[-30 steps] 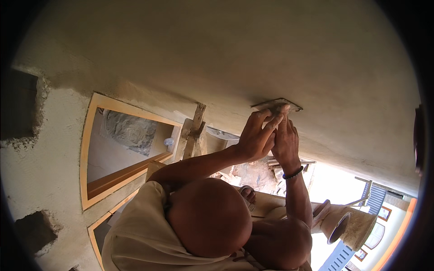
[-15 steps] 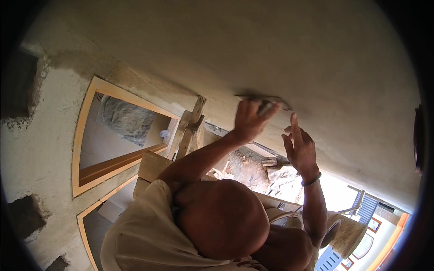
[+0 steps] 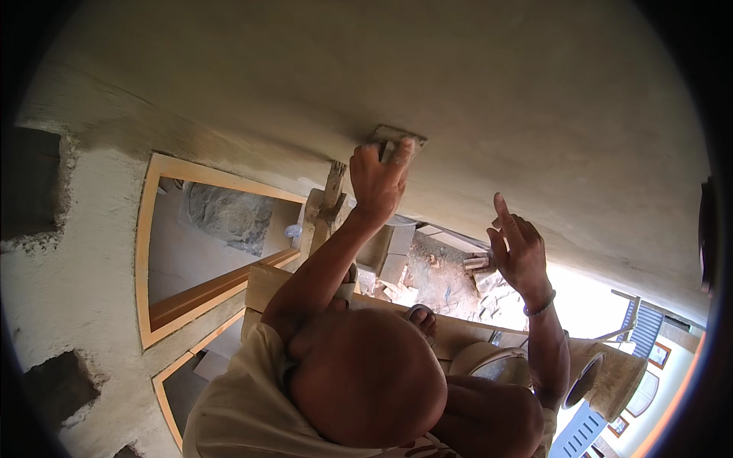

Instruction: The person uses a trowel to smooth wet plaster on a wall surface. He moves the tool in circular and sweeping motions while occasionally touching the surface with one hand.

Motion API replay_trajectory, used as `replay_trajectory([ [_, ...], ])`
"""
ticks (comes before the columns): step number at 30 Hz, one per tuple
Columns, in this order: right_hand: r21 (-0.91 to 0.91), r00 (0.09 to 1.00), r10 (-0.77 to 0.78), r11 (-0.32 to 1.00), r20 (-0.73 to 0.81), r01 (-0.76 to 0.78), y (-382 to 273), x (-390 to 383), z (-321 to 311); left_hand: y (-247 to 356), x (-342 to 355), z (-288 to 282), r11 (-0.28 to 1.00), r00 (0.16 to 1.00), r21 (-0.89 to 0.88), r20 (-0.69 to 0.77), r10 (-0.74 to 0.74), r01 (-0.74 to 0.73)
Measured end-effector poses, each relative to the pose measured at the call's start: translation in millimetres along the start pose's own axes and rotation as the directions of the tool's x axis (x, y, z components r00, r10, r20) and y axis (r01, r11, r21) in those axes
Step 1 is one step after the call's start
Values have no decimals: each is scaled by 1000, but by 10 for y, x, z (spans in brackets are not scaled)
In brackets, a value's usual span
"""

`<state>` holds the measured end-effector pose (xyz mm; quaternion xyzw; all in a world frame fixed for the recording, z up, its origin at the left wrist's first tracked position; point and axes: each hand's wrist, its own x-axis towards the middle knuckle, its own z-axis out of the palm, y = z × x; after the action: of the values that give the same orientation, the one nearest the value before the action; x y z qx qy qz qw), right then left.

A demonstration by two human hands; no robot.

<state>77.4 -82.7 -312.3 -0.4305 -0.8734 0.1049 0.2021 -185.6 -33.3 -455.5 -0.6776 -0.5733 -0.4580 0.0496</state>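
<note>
The left hand (image 3: 378,182) is gripping a trowel (image 3: 392,133) and sliding it leftward along the plastered surface (image 3: 504,91), leaving the right hand (image 3: 521,253) hovering empty and unclenched; one hand alone is now doing the trowelling. The grip is hiding the handle, and the blade's contact is staying unclear.

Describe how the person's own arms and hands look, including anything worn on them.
Both the left hand and the right hand are ungloved, and the forearms are bare. A thin, dark, rounded bracelet circles the right wrist; the left wrist has none visible. A loose, plain beige sleeve covers the left shoulder.
</note>
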Motion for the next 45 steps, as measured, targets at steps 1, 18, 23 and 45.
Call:
replay_trajectory([
  [1,-18,1000,7,1000,-2,-7,40,-10,-5,-9,17,-47,995,996,55,0,85,-85],
  [18,63,973,162,986,-164,-153,148,-203,-133,-436,-500,164,978,987,178,132,90,-112],
  [23,79,953,256,966,-164,-246,277,-462,-209,103,-90,141,996,995,19,-64,83,-82],
  [45,186,955,249,958,-160,-219,512,-421,114,516,91,77,978,970,46,143,195,-203],
])
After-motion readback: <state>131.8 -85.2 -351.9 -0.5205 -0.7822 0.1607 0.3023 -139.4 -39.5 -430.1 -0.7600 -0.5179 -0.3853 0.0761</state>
